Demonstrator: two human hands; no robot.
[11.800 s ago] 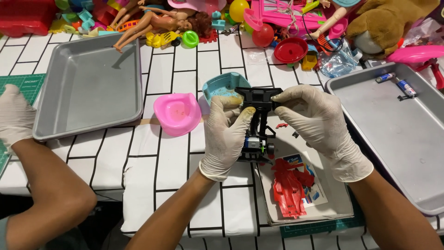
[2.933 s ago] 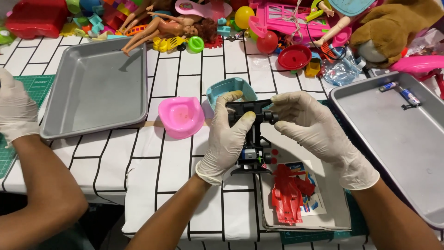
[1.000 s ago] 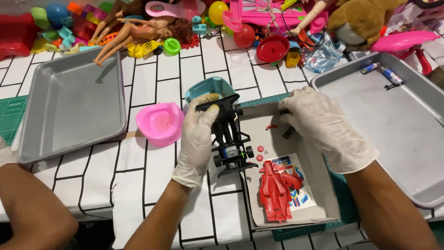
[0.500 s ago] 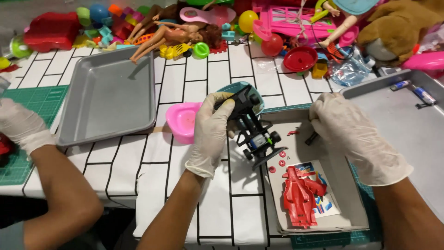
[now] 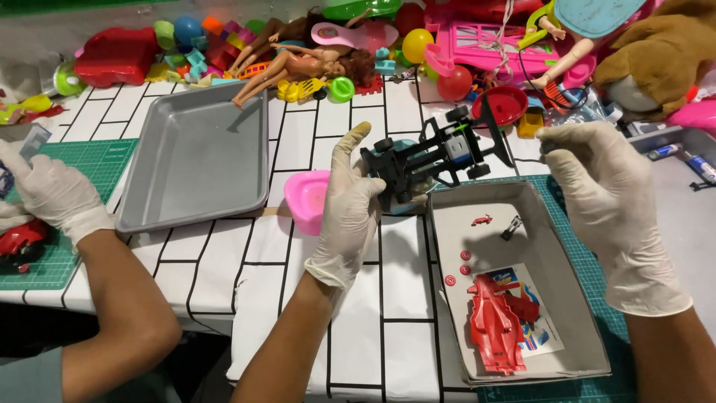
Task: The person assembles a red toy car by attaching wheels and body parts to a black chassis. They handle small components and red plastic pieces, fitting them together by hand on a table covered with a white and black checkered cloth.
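My left hand, in a white glove, holds a black toy car chassis with small wheels, lifted and tilted above the table. To the right of it, my gloved right hand has its fingers curled, and a small dark piece seems pinched at the fingertips. Below both hands lies a shallow white box. It holds a red car body shell, a sticker sheet, a few small red round parts and a small dark part.
A pink bowl stands left of my left hand, beside a grey metal tray. Another grey tray holds markers at the right edge. Dolls and toys crowd the back. A co-worker's gloved hand rests on a green mat by a red toy car.
My left hand has lifted the chassis up and tipped it toward the right. My right hand rose off the box to chassis height.
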